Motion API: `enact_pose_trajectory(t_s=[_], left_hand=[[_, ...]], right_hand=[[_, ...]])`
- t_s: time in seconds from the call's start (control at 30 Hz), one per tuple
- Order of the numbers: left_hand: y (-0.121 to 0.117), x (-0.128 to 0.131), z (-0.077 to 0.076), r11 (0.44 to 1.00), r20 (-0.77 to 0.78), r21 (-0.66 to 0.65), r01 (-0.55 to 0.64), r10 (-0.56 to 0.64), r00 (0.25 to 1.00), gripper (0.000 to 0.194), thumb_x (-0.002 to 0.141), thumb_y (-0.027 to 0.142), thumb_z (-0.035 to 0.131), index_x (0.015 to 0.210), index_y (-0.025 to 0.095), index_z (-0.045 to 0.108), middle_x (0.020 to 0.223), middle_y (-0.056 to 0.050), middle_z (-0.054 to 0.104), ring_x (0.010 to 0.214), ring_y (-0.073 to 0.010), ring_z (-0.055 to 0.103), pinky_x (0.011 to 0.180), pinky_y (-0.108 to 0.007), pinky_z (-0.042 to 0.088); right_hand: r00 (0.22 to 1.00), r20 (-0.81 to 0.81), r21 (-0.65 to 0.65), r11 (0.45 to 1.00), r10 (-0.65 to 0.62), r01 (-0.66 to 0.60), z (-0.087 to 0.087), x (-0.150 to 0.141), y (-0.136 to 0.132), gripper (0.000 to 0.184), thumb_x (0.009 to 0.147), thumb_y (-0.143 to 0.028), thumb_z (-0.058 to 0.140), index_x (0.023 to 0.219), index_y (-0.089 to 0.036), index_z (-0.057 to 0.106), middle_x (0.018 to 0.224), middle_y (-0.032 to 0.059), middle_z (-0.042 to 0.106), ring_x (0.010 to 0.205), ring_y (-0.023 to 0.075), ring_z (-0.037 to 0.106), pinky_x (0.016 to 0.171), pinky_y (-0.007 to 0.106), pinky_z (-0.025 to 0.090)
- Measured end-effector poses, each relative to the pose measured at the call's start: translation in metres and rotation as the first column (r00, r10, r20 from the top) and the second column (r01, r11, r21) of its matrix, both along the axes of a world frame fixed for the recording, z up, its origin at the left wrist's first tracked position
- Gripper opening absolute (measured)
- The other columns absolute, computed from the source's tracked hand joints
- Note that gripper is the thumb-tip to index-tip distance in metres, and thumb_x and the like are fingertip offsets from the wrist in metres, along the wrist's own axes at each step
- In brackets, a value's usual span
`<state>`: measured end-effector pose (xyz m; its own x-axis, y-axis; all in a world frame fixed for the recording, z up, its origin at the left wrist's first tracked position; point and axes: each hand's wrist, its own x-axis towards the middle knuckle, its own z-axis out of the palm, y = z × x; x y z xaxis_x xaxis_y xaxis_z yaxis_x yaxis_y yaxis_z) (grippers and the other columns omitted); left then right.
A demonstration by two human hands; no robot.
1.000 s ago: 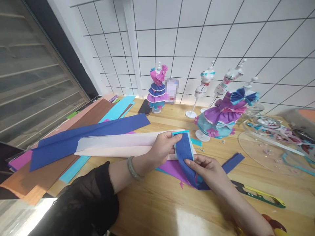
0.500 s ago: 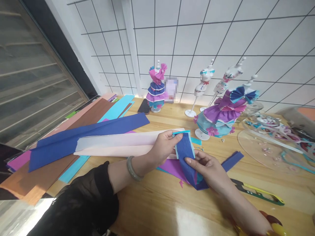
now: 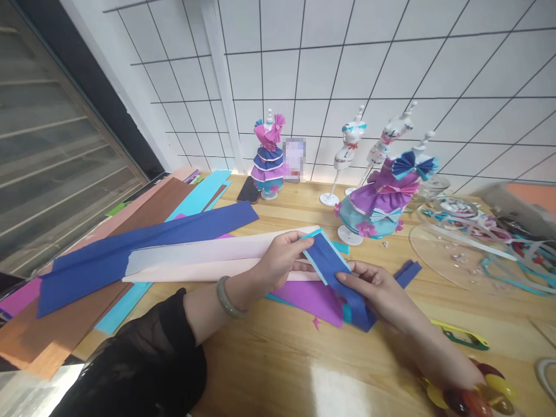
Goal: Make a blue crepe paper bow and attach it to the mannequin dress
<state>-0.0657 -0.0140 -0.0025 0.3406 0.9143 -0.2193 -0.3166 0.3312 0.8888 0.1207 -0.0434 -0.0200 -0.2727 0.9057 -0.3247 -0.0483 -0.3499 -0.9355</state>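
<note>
My left hand (image 3: pixel 280 260), with a jade-like bangle at its wrist, pinches the upper end of a dark blue crepe paper strip (image 3: pixel 325 258) with light blue edges. Lower along the same strip, my right hand (image 3: pixel 382 289) grips it between thumb and fingers. The strip slants down from left to right between them, and its lower part folds below my right hand. A blue tail end (image 3: pixel 408 274) shows beyond that hand. Under the hands lie a purple sheet (image 3: pixel 313 298) and a pale pink sheet (image 3: pixel 208 249) of crepe paper.
Blue (image 3: pixel 152 243), brown and turquoise crepe sheets spread to the left. Mannequins in paper dresses (image 3: pixel 377 202) stand at the back, near a phone (image 3: pixel 249 190). A yellow-green handled tool (image 3: pixel 464 336) and a clear round tray (image 3: pixel 438 269) with trimmings lie right.
My right hand has moved slightly right relative to the left, and the strip between them has turned from near upright to a slant. The view has shifted a little.
</note>
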Motion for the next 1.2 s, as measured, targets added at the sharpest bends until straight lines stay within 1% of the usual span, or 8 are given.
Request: enact_pose_trajectory(t_s=[0.13, 0.27, 0.43, 0.6, 0.7, 0.87, 1.0, 1.2], left_hand=[[0.002, 0.000, -0.003, 1.000, 0.006, -0.002, 0.025, -0.025, 1.000, 0.017, 0.078, 0.028, 0.059, 0.086, 0.013, 0.058, 0.081, -0.004, 0.060, 0.069, -0.0107, 0.058, 0.063, -0.027, 0.053], [0.004, -0.002, -0.004, 0.997, 0.019, -0.016, 0.076, -0.076, 0.997, 0.017, 0.077, 0.028, 0.061, 0.085, 0.013, 0.057, 0.085, -0.004, 0.060, 0.069, -0.0101, 0.060, 0.070, -0.030, 0.053], [0.007, -0.006, -0.001, 0.975, 0.031, -0.034, 0.221, -0.220, 0.975, 0.027, 0.074, 0.038, 0.063, 0.085, 0.014, 0.057, 0.084, -0.005, 0.060, 0.070, -0.0125, 0.061, 0.074, -0.034, 0.053], [0.006, -0.007, -0.002, 0.950, -0.081, -0.003, 0.311, -0.310, 0.947, 0.038, 0.065, 0.039, 0.071, 0.092, 0.014, 0.062, 0.092, -0.008, 0.062, 0.079, -0.0145, 0.061, 0.072, -0.030, 0.052], [0.006, -0.006, -0.007, 0.957, -0.119, 0.023, 0.288, -0.283, 0.952, 0.043, 0.060, 0.036, 0.075, 0.094, 0.013, 0.063, 0.093, -0.009, 0.063, 0.079, -0.0148, 0.061, 0.069, -0.027, 0.051], [0.008, -0.004, -0.012, 0.980, -0.182, 0.070, 0.185, -0.170, 0.969, 0.039, 0.062, 0.034, 0.074, 0.091, 0.012, 0.062, 0.087, -0.008, 0.064, 0.076, -0.0146, 0.062, 0.062, -0.024, 0.051], [0.008, -0.002, -0.011, 0.992, -0.215, 0.071, 0.107, -0.089, 0.972, 0.035, 0.061, 0.033, 0.075, 0.084, 0.012, 0.058, 0.078, -0.005, 0.065, 0.070, -0.0140, 0.063, 0.057, -0.023, 0.052], [0.008, -0.003, -0.010, 0.988, -0.238, 0.093, 0.120, -0.095, 0.967, 0.038, 0.061, 0.036, 0.074, 0.087, 0.012, 0.060, 0.082, -0.007, 0.066, 0.073, -0.0155, 0.063, 0.058, -0.024, 0.052]], right_hand=[[0.994, -0.061, -0.066, 0.994, -0.086, 0.082, 0.002, 0.012, 0.007, 0.024, 0.059, -0.033, 0.078, 0.069, -0.019, 0.062, 0.063, -0.0022, 0.066, 0.054, 0.0110, 0.062, 0.051, 0.020, 0.048], [0.985, -0.067, -0.086, 0.984, -0.162, 0.156, 0.003, 0.018, 0.011, 0.026, 0.054, -0.029, 0.081, 0.063, -0.019, 0.058, 0.057, -0.0046, 0.064, 0.052, 0.0111, 0.063, 0.046, 0.018, 0.047], [0.991, -0.002, -0.013, 0.991, -0.132, 0.132, 0.002, 0.020, 0.012, 0.028, 0.054, -0.030, 0.081, 0.062, -0.018, 0.057, 0.053, -0.0040, 0.063, 0.048, 0.0103, 0.060, 0.040, 0.017, 0.043], [0.997, 0.040, 0.036, 0.998, -0.060, 0.059, 0.004, 0.017, 0.011, 0.028, 0.058, -0.031, 0.079, 0.063, -0.017, 0.055, 0.054, -0.0016, 0.065, 0.047, 0.0088, 0.058, 0.045, 0.017, 0.045], [0.998, 0.055, 0.042, 0.999, -0.033, 0.031, 0.006, 0.016, 0.009, 0.028, 0.059, -0.033, 0.078, 0.063, -0.017, 0.055, 0.054, -0.0005, 0.066, 0.047, 0.0090, 0.058, 0.045, 0.018, 0.045], [0.995, 0.081, 0.006, 0.999, -0.052, 0.051, 0.002, 0.016, 0.008, 0.030, 0.059, -0.035, 0.077, 0.067, -0.019, 0.053, 0.055, -0.0024, 0.065, 0.041, 0.0091, 0.056, 0.039, 0.019, 0.043], [0.995, 0.056, 0.012, 0.997, -0.078, 0.078, 0.000, 0.016, 0.010, 0.033, 0.056, -0.032, 0.080, 0.070, -0.019, 0.053, 0.056, -0.0034, 0.065, 0.049, 0.0108, 0.060, 0.044, 0.019, 0.045], [0.996, 0.066, 0.030, 0.997, -0.068, 0.066, 0.004, 0.014, 0.011, 0.031, 0.054, -0.031, 0.081, 0.070, -0.018, 0.057, 0.057, -0.0019, 0.065, 0.049, 0.0117, 0.060, 0.050, 0.023, 0.049]])
